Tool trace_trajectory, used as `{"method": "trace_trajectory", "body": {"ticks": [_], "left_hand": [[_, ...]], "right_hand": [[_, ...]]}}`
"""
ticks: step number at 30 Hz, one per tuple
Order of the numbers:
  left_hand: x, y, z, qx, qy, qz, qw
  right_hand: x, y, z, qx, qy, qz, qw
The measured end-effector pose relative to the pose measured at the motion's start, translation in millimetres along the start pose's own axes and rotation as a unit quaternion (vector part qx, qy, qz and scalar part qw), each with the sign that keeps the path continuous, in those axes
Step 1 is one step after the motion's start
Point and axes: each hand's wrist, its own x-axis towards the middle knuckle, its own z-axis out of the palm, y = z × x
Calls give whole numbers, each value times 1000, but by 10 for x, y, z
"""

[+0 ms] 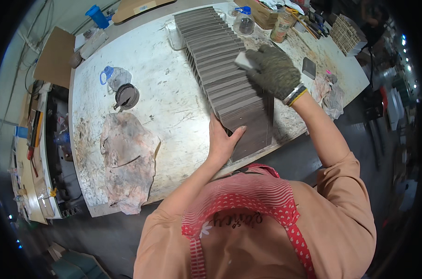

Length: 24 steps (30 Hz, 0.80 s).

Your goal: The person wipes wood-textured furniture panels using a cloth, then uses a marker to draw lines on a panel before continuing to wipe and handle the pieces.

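Note:
A long row of grey-brown flat pieces [215, 60], overlapping like steps, runs away from me across the table. Bare and ungloved, my left hand [223, 142] grips its near left corner, thumb on the near end panel [252, 132] and fingers partly hidden along the side. My right hand [276, 72], in a dark work glove, is over the right edge of the row. It holds a white block [243, 61] against or just above the ridged top; contact cannot be made out.
Left on the white table [173, 116] are a stained cloth [129, 160], a dark-filled cup [126, 96] and a clear blue-handled jug [118, 78]. Beyond the row stand a blue-capped bottle [244, 21] and a jar [281, 27]. A grey block [309, 68] and rag [329, 95] lie right.

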Motion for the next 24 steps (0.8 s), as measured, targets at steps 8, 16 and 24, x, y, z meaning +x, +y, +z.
{"method": "trace_trajectory", "body": {"ticks": [8,16,24], "left_hand": [[8,19,-29,20,-4,-20,1000],[-17,-48,10,60,3,-28,998],[5,-85,11,50,-9,-20,999]], "right_hand": [[40,-433,49,123,-37,-96,987],[122,-91,7,79,107,-54,990],[348,175,50,10,-62,22,998]]}}
